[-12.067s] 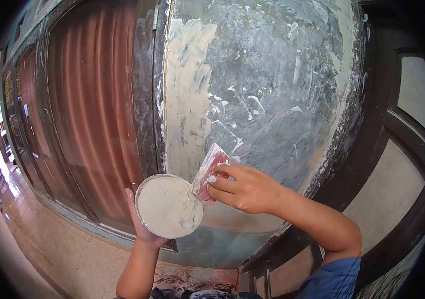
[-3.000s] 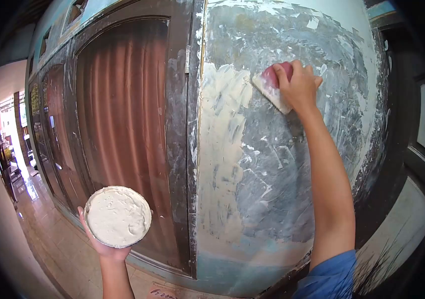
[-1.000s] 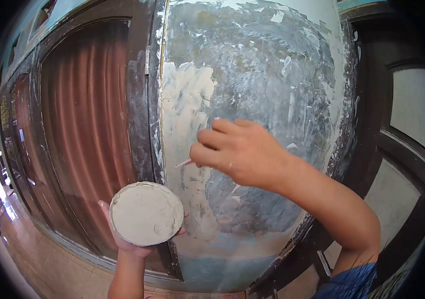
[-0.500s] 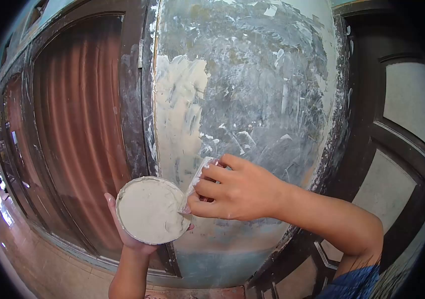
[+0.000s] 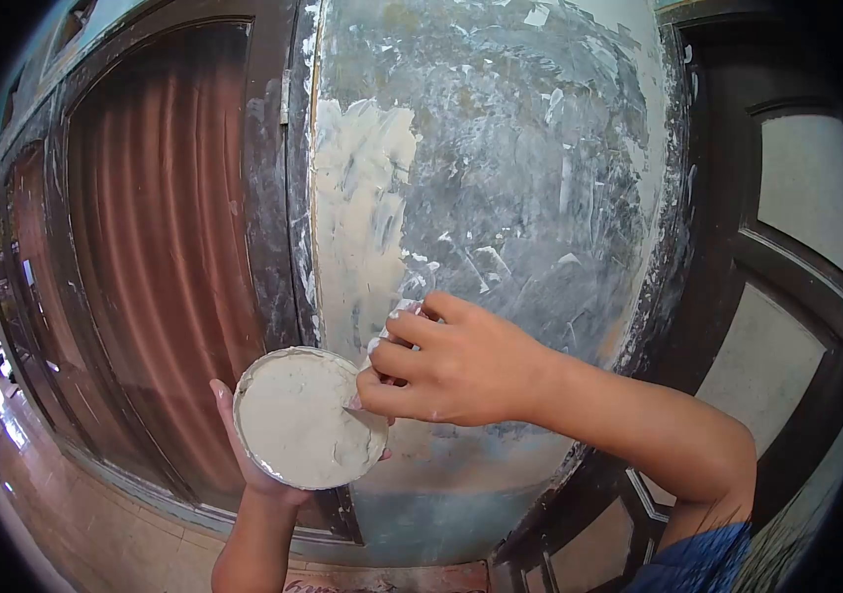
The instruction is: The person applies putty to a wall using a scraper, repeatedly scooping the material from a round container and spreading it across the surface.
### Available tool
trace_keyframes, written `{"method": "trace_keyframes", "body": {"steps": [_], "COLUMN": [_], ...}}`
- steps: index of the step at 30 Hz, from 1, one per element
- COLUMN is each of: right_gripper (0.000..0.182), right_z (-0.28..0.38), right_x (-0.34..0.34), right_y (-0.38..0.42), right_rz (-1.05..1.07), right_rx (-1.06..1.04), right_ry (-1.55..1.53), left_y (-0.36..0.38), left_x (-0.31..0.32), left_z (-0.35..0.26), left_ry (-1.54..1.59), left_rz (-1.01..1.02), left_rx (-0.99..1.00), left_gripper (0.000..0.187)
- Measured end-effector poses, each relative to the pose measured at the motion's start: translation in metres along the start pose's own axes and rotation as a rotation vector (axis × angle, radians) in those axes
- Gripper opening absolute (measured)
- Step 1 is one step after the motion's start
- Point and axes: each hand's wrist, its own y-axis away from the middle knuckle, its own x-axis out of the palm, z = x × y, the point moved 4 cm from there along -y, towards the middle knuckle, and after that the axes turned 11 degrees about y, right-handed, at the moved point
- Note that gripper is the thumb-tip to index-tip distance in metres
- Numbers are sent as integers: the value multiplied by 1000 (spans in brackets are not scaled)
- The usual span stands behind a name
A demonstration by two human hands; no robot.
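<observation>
My left hand (image 5: 271, 482) supports a round tub (image 5: 315, 487) from below, thumb up along its left side and fingertips just showing at the right. Pale, creamy putty (image 5: 298, 420) fills the tub nearly to the rim. Curled fingers of my right hand (image 5: 451, 366) grip a thin, flat putty scraper (image 5: 353, 411), mostly hidden behind them. One corner of its blade touches the putty near the tub's right edge. White smears mark my right fingers. Behind both hands stands a grey wall panel (image 5: 501, 198) with a cream strip of putty (image 5: 357, 208) down its left side.
A dark-framed window or door (image 5: 268, 198) with a reddish-brown curtain (image 5: 165, 217) is on the left. To the right stands a dark panelled door (image 5: 728, 257). Shiny floor tiles (image 5: 76, 504) run along the lower left.
My right hand has shifted slightly left and up, bringing the scraper's corner further over the putty. The tub has moved slightly right and down in view.
</observation>
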Motion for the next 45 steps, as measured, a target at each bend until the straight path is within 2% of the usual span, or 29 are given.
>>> {"method": "trace_keyframes", "body": {"steps": [6, 10, 13, 15, 20, 23, 24, 26, 27, 29, 30, 31, 32, 33, 35, 37, 40, 45], "right_gripper": [17, 18, 20, 17, 12, 11, 11, 12, 12, 15, 15, 14, 14, 14, 14, 15, 14, 6], "right_z": [1, -1, -4, -6, -18, -48, -57, -80, -87, -103, -110, -119, -124, -126, -131, -132, -132, -99], "right_x": [0, -2, -8, -10, -6, 12, 16, 31, 35, 47, 54, 60, 64, 66, 71, 77, 89, 116], "right_y": [-1, 0, 4, 6, 15, 28, 31, 40, 40, 49, 52, 56, 57, 56, 53, 52, 50, 55], "right_rz": [-19, -23, -17, -3, 94, 83, 81, 277, 276, 415, 412, 310, 206, 221, 226, 229, 192, 226], "right_rx": [25, 41, 54, 91, 180, 402, 402, 656, 653, 860, 856, 901, 939, 937, 952, 971, 948, 781], "right_ry": [20, 44, 68, 76, 15, -132, -133, -192, -194, -126, -127, -145, -163, -58, -54, -53, -57, -3], "left_y": [6, 7, 7, 5, 5, 7, 10, 15, 18, 30, 33, 34, 37, 39, 41, 42, 39, 38], "left_x": [8, 9, 8, 4, -6, -9, -13, -17, -18, -15, -15, -21, -26, -24, -23, -27, -28, -44], "left_z": [9, 14, 17, 18, 23, 22, 21, 14, 10, 7, 5, -2, -4, -5, -7, -10, -17, -27], "left_ry": [-9, 4, 97, 19, 48, 74, 110, 65, 23, 102, 176, 54, 57, 100, 144, 15, 116, 79], "left_rz": [54, 15, 21, 106, 39, 13, -29, 0, 31, -31, -83, 92, 92, 103, 113, 37, -52, -41], "left_rx": [-66, -75, -84, -116, -127, -134, -117, -103, -91, -75, -63, -97, -90, -85, -76, -79, -2, -3], "left_gripper": [114, 118, 120, 122, 122, 122, 121, 120, 119, 119, 118, 125, 125, 124, 124, 123, 118, 119]}}
